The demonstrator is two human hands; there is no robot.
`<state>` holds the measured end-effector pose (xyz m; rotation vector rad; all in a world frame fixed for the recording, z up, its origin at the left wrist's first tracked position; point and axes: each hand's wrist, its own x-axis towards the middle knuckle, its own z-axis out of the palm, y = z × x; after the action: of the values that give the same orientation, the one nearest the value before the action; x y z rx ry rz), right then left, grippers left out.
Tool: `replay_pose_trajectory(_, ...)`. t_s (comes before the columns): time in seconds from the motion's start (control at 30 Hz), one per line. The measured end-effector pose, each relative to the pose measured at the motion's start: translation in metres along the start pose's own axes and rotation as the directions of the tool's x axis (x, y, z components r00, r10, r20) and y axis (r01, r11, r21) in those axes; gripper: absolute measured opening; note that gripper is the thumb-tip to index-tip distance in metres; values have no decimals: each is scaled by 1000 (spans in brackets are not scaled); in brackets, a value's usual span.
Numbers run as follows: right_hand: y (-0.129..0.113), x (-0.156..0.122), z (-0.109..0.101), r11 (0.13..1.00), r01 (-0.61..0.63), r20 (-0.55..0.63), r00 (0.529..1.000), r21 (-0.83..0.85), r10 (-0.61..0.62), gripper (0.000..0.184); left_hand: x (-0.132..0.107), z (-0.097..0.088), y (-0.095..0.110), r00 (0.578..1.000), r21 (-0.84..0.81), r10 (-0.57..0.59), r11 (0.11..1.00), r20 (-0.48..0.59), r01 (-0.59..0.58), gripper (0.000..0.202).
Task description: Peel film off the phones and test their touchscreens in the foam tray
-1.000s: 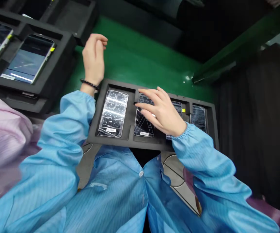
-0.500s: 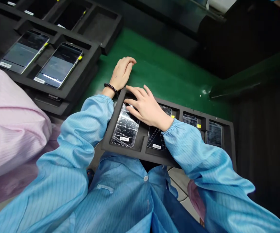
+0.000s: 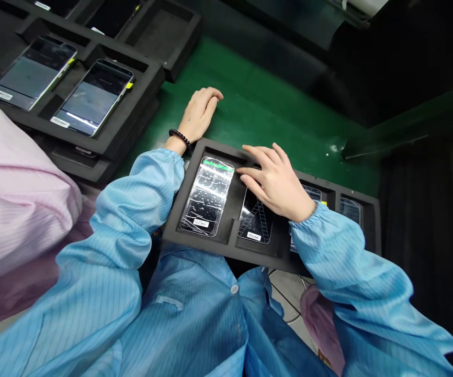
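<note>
A black foam tray (image 3: pixel 226 242) lies in front of me with several phones in its slots. The leftmost phone (image 3: pixel 207 196) is wrapped in clear film and lies uncovered. My right hand (image 3: pixel 275 180) rests flat with fingers stretched out on the second phone (image 3: pixel 255 222), fingertips at its far end. My left hand (image 3: pixel 200 112) lies on the green belt (image 3: pixel 265 115) just beyond the tray's far left corner, fingers loosely curled, holding nothing that I can see. A dark bead bracelet is on that wrist.
Stacked black foam trays (image 3: pixel 104 139) with two phones (image 3: pixel 92 97) face up sit at the upper left. A person's pink sleeve (image 3: pixel 18 193) is close on my left. A dark rail (image 3: pixel 403 139) runs along the right of the belt.
My right hand moved from the leftmost phone over to the second phone, uncovering the first. My left hand came down onto the belt earlier and has stayed there.
</note>
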<state>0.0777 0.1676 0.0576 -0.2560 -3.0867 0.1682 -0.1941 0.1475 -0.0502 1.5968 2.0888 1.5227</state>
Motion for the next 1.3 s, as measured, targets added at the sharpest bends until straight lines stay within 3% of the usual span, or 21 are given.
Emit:
replay_pose_trajectory(0.17, -5, 3, 5, 1000, 29, -2, 1000, 6, -29, 42, 1, -3, 3, 999, 42, -1, 999, 40, 0, 37)
replay_pose_trajectory(0.37, -14, -6, 4, 996, 90, 15, 996, 6, -90, 42, 7, -1, -4, 993, 97, -52, 994, 105, 42, 57)
replay_pose_trajectory(0.5, -12, -7, 5, 999, 38, -16, 999, -15, -38, 41, 7, 0, -5, 990, 119, -62, 992, 129, 47, 61)
replay_pose_trajectory(0.73, -15, -5, 10, 997, 72, 3, 997, 4, -72, 40, 5, -2, -1, 994, 110, -45, 993, 103, 34, 48)
replay_pose_trajectory(0.97, -37, -22, 8, 980, 194, -2, 981, 36, -194, 35, 6, -4, 4, 989, 155, -90, 985, 114, 71, 22)
replay_pose_trajectory(1.3, -78, -48, 13, 924, 295, 18, 951, 243, -309, 36, 8, -6, 7, 987, 173, -104, 981, 123, 82, 22)
